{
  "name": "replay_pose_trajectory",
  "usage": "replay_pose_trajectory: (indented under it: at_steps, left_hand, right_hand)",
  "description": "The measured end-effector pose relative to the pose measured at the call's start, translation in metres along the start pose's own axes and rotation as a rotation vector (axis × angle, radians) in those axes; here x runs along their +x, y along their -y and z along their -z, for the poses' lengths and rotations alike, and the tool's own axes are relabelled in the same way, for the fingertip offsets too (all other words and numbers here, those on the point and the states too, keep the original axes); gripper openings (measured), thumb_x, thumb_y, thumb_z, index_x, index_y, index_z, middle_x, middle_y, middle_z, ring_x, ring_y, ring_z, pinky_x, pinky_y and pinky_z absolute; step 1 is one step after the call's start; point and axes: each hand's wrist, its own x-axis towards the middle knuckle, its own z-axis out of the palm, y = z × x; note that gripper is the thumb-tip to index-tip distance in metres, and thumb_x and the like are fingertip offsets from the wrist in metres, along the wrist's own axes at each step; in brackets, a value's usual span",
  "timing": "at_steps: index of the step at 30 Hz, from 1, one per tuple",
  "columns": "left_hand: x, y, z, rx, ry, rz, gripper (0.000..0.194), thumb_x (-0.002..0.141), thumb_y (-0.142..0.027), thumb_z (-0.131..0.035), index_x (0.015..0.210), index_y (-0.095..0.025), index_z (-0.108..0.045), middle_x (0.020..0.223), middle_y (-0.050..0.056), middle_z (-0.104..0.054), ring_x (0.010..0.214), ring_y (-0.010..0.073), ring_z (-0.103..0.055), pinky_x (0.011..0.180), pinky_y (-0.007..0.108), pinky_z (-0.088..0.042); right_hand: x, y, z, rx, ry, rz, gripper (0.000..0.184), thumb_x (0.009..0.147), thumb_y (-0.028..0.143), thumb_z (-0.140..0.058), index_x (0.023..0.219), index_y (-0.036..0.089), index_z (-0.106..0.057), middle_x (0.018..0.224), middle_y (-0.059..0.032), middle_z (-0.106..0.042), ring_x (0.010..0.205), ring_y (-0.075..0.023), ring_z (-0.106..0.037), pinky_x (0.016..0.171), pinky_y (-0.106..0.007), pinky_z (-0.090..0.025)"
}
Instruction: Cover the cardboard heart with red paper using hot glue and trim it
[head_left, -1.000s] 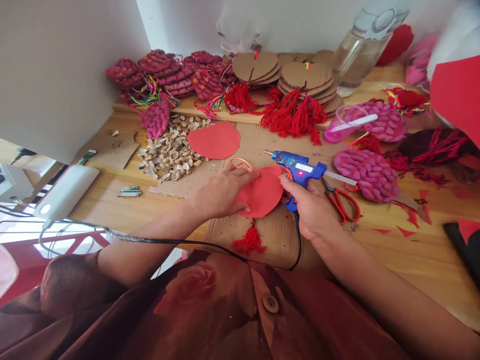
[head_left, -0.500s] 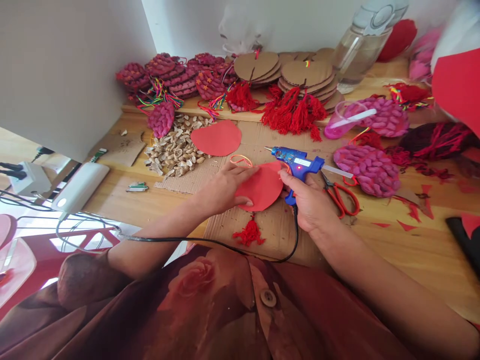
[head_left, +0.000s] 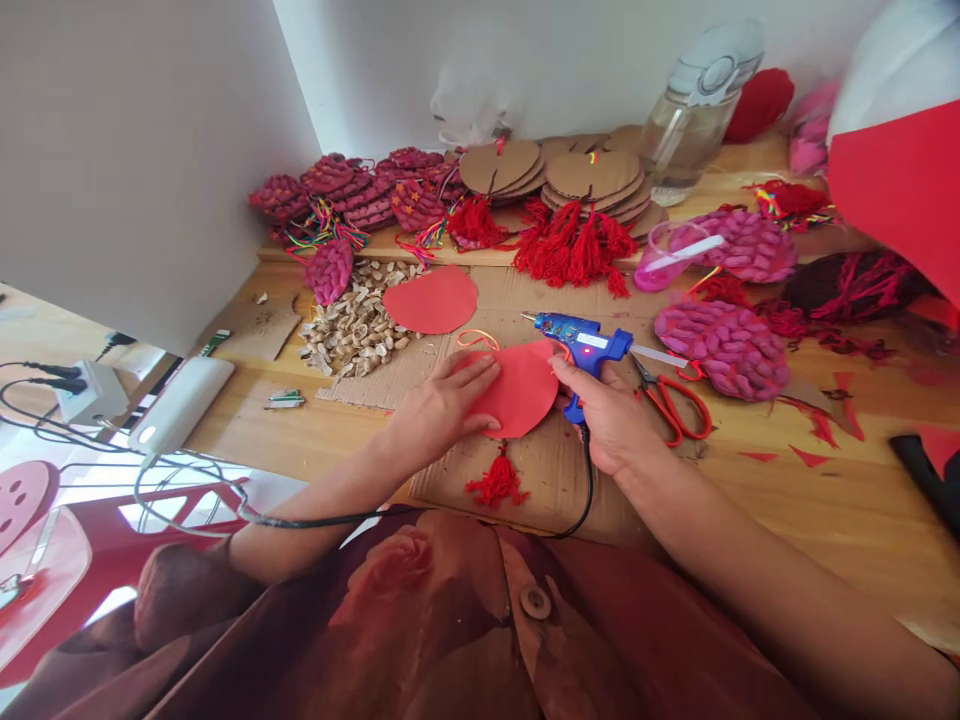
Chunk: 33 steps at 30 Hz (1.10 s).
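Leftmost, power strip point(head_left: 91, 395): stood off the table's end, near a white box point(head_left: 181, 405) on the wood.
Black cable point(head_left: 315, 522): crossed the left forearm point(head_left: 300, 515), close in front of the shirt point(head_left: 420, 620).
Peanut shells point(head_left: 360, 320): lay heaped below the braided pads point(head_left: 345, 190), partly on cardboard point(head_left: 502, 278).
Spare red sheet point(head_left: 431, 300): lay just right of the shells.
Left hand point(head_left: 444, 400): lay palm down, fingers loosely spread and thumb apart, pressing rather than clutching; covered the left part of the red disc point(head_left: 525, 388).
Red tassel point(head_left: 498, 478): hung out below the red disc, on the cardboard.
Red disc: lay mid-table, between both hands, below an orange loop point(head_left: 478, 340).
Glue gun point(head_left: 592, 345): pointed left above the red disc, partly hid the right fingers.
Right hand point(head_left: 613, 415): curled closed round the glue gun's handle, thumb tip at the red disc's right edge; pinched there or merely touching, cannot tell.
Scissors point(head_left: 679, 408): lay just right of the right hand, below the pink cup point(head_left: 664, 262) and beside a braided oval point(head_left: 724, 348).
Red scraps point(head_left: 808, 457): lay scattered farther right.
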Motion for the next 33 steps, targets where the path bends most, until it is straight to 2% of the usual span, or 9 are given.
replay_pose_trajectory:
  at_steps: [2,5,9,14,19,23,26,29,33]
  left_hand:
    - [-0.011,-0.004,-0.004,0.066,-0.057,-0.033,0.053,0.099,-0.039,-0.058,0.143,-0.010,-0.054,0.149,0.014,-0.057,0.149,0.0370,-0.035,0.117,0.052,-0.044]
    - [-0.025,-0.014,-0.004,0.118,-0.080,-0.114,0.037,0.102,-0.027,-0.052,0.134,-0.012,-0.062,0.140,0.011,-0.064,0.148,0.0365,-0.038,0.115,0.052,-0.047]
    - [-0.032,-0.023,0.003,0.139,-0.067,-0.213,0.033,0.103,-0.023,-0.049,0.129,-0.009,-0.064,0.137,0.015,-0.065,0.135,0.0336,-0.054,0.109,0.048,-0.054]
    - [-0.028,-0.023,0.003,0.090,-0.099,-0.219,0.036,0.104,-0.031,-0.047,0.123,-0.007,-0.066,0.127,0.017,-0.070,0.120,0.0280,-0.064,0.104,0.044,-0.058]
    - [-0.016,-0.018,-0.004,0.099,-0.101,-0.170,0.043,0.105,-0.030,-0.045,0.136,-0.002,-0.057,0.141,0.020,-0.061,0.121,0.0278,-0.061,0.104,0.045,-0.055]
    - [0.002,-0.015,-0.002,0.175,-0.009,-0.100,0.041,0.104,-0.021,-0.043,0.137,-0.001,-0.056,0.145,0.020,-0.058,0.117,0.0291,-0.061,0.104,0.047,-0.052]
    - [0.013,-0.017,-0.001,0.202,0.051,-0.019,0.048,0.103,-0.028,-0.047,0.142,0.000,-0.051,0.150,0.022,-0.052,0.124,0.0322,-0.056,0.106,0.048,-0.050]
    - [0.018,-0.020,0.000,0.224,0.052,0.073,0.057,0.103,-0.036,-0.048,0.146,0.001,-0.046,0.152,0.023,-0.049,0.126,0.0339,-0.054,0.107,0.048,-0.048]
    - [0.020,-0.020,0.000,0.209,0.062,0.102,0.057,0.103,-0.037,-0.048,0.147,0.000,-0.046,0.152,0.021,-0.049,0.126,0.0332,-0.054,0.109,0.047,-0.047]
  right_hand:
    - [0.001,0.000,0.001,0.008,0.000,0.000,0.039,0.063,0.039,-0.090,0.096,0.027,-0.073,0.090,0.0029,-0.074,0.076,-0.0154,-0.065,0.066,-0.029,-0.050]
    - [0.001,0.000,0.001,0.006,-0.003,0.002,0.037,0.064,0.039,-0.089,0.095,0.027,-0.073,0.091,0.0028,-0.074,0.077,-0.0154,-0.065,0.067,-0.029,-0.050]
    - [0.000,0.001,0.002,0.004,-0.007,-0.003,0.038,0.064,0.039,-0.089,0.096,0.027,-0.073,0.093,0.0027,-0.075,0.078,-0.0155,-0.066,0.067,-0.029,-0.051]
    - [0.000,0.001,0.002,0.004,-0.009,-0.006,0.039,0.064,0.038,-0.090,0.097,0.027,-0.073,0.092,0.0031,-0.075,0.078,-0.0152,-0.067,0.067,-0.028,-0.051]
    - [0.001,0.000,0.002,0.036,-0.015,-0.020,0.042,0.060,0.038,-0.092,0.096,0.026,-0.073,0.087,0.0037,-0.075,0.074,-0.0139,-0.066,0.064,-0.027,-0.051]
    - [0.001,0.002,0.000,0.058,-0.027,-0.026,0.043,0.056,0.035,-0.093,0.093,0.025,-0.074,0.085,0.0042,-0.075,0.073,-0.0131,-0.066,0.064,-0.026,-0.051]
    - [-0.001,0.005,-0.002,0.061,-0.036,-0.034,0.044,0.055,0.035,-0.094,0.092,0.025,-0.074,0.084,0.0042,-0.075,0.073,-0.0124,-0.065,0.064,-0.025,-0.050]
    - [-0.003,0.007,-0.003,0.044,-0.032,-0.038,0.044,0.056,0.037,-0.093,0.093,0.025,-0.075,0.082,0.0048,-0.074,0.070,-0.0110,-0.063,0.062,-0.024,-0.047]
    - [-0.003,0.007,-0.002,0.025,-0.033,-0.036,0.044,0.056,0.038,-0.092,0.093,0.024,-0.074,0.079,0.0049,-0.072,0.067,-0.0111,-0.061,0.061,-0.025,-0.045]
